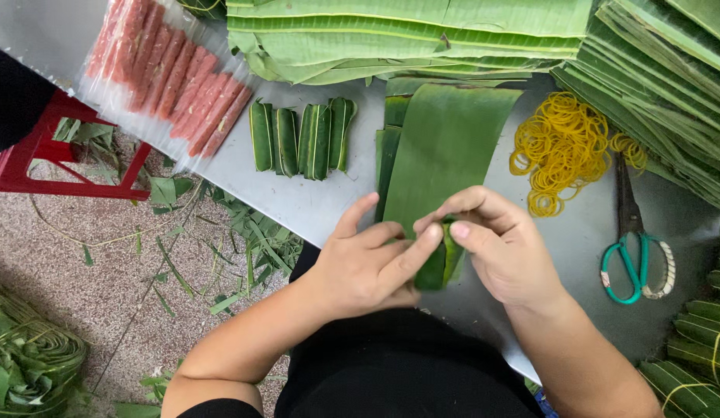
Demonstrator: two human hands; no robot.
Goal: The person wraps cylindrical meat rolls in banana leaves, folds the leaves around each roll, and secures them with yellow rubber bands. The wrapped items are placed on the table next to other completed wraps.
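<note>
The grey metal table (298,205) serves as the landmark. Off its left edge stands a red plastic stool (34,159) on a speckled floor strewn with green leaf scraps (244,240), and a coiled bundle of leaf strips (27,360) lies at the far lower left. On the table's upper left corner sits a clear plastic pack of pink sausage-like sticks (170,77). Just right of it, four small wrapped green leaf parcels (302,139) lie side by side.

At the table's near edge, the left hand (367,267) and the right hand (495,248) meet on a small dark green leaf-wrapped roll (439,267); the fingers of both are clamped on it, the left thumb pressing its side. Behind it lies a broad flat banana leaf strip (445,147), with a stack of folded banana leaves (406,35) along the table's far side.

Further right are a heap of yellow rubber bands (561,147) and scissors with teal handles (631,248).
</note>
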